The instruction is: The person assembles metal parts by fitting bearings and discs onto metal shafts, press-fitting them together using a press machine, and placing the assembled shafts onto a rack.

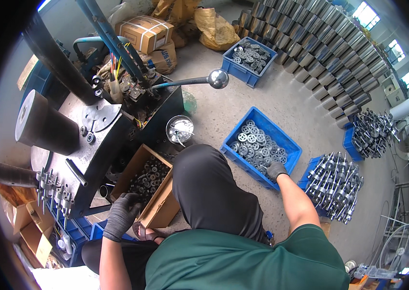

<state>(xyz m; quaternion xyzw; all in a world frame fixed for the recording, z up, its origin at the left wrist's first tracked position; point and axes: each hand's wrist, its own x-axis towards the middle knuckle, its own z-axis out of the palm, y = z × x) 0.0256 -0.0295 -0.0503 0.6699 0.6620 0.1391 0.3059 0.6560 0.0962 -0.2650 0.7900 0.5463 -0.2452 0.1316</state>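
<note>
In the head view, the gloved right hand point(276, 170) reaches into the near end of a blue plastic crate point(273, 128), fingers at the spoked metal discs point(255, 140) heaped inside; whether they grasp one cannot be told. The gloved left hand point(123, 216) is by the near-left corner of an open cardboard box point(158, 205) holding small round metal parts point(149, 179), fingers bent, their grip likewise unclear.

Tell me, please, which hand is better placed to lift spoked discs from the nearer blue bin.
Probably the right hand: it is at the blue bin, beside the spoked discs; the left hand is by the cardboard box.
</note>
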